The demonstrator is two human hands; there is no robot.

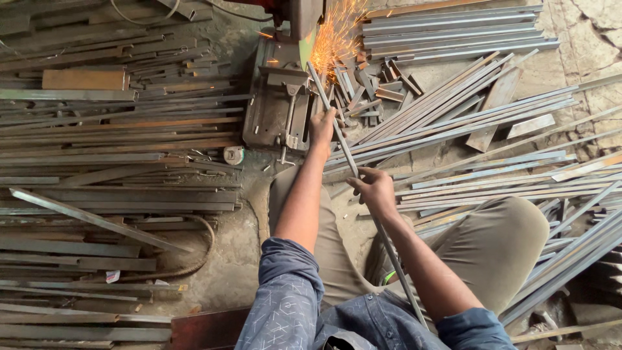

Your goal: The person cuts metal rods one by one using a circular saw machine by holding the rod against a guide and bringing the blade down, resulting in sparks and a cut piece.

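Bare concrete floor (233, 259), dusty and cracked at top right, carries everything: left side covered with rusty flat bars and strips (116, 201) laid mostly parallel, one angle piece (97, 220) lying skewed across them, plus a dark cable (194, 259) curling along their edge. Cut-off saw base with vise (278, 104) sits on the floor at top centre, a small round tape measure (233, 155) just beside its near-left corner and a pile of short offcuts (372, 84) just to its right. Right side holds long grey steel lengths (466, 123) fanned diagonally, with a neat parallel stack (453, 32) at the top.
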